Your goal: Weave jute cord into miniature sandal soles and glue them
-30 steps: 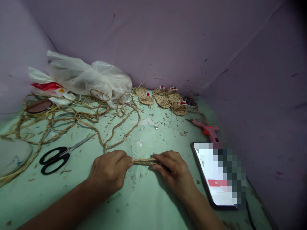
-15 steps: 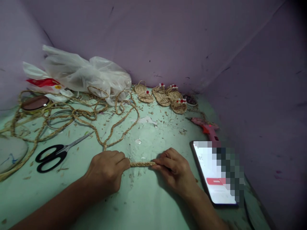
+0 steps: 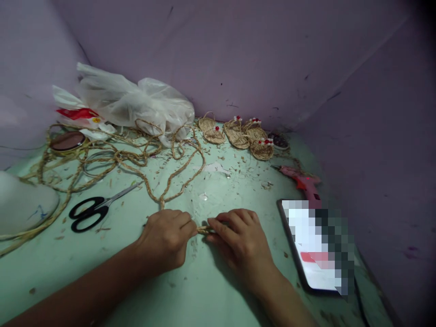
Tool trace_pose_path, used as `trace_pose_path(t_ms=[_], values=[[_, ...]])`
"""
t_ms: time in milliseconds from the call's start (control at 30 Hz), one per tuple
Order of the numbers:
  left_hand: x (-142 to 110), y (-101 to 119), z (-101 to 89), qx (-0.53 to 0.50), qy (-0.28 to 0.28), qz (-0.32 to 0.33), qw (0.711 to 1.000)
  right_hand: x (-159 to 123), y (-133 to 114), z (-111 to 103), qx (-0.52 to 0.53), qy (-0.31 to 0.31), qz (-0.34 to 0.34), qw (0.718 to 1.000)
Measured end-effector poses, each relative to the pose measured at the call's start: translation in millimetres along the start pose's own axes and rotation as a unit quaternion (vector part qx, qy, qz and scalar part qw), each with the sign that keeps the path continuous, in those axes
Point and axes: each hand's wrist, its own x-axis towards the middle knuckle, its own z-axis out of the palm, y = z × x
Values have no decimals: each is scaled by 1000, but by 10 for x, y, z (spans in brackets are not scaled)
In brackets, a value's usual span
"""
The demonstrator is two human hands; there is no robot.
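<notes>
1. Head view, center: The left hand (image 3: 167, 238) and right hand (image 3: 240, 245) face each other over a pale green tabletop (image 3: 190, 290), a short stretch of braided cord (image 3: 203, 230) bridging the narrow gap between their fingertips.
2. The left fingers are curled, pinching the cord's near-left portion; the right fingers grip its other side between thumb and forefinger.
3. Just beyond the left knuckles, braided strands (image 3: 161, 205) fork and loop away toward the far left.
4. Left of the left fingers, black-handled scissors (image 3: 90, 215) lie with blades closed, tips angled away from the person; a white rounded object (image 3: 27, 200) sits farther left.
5. Well beyond the left fingers rests a crumpled translucent plastic bag (image 3: 136, 102), a round tin (image 3: 68, 141) to its near left.
6. Directly beyond the right fingers, near the purple wall (image 3: 231, 59), are small woven slippers (image 3: 236, 136) with red and white beads.
7. Right of the right fingers lies a phone (image 3: 316, 268), its lit screen partly pixelated, with a pink glue gun (image 3: 301, 178) just past it.
</notes>
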Motion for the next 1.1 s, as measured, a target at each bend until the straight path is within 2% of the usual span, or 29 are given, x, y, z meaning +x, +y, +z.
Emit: trace_pose_path(t_ms=[167,300,433,533,867,1100], values=[[-3,-14,4,-7,-11,8,1000,7,16,146,54,-7,-15,998],[-28,-68,-1,-68,-42,-7,997,-7,24,134,101,-31,-8,994],[-46,-122,-31,-155,-96,-44,982,-7,15,106,107,-52,4,993],[-48,-142,-50,-162,-115,-50,979,-30,34,97,111,-66,10,992],[-34,-157,-53,-87,-96,-8,992,-82,91,98,135,-50,6,990],[-39,-161,-61,-82,-70,13,994,-85,96,127,142,-46,10,989]])
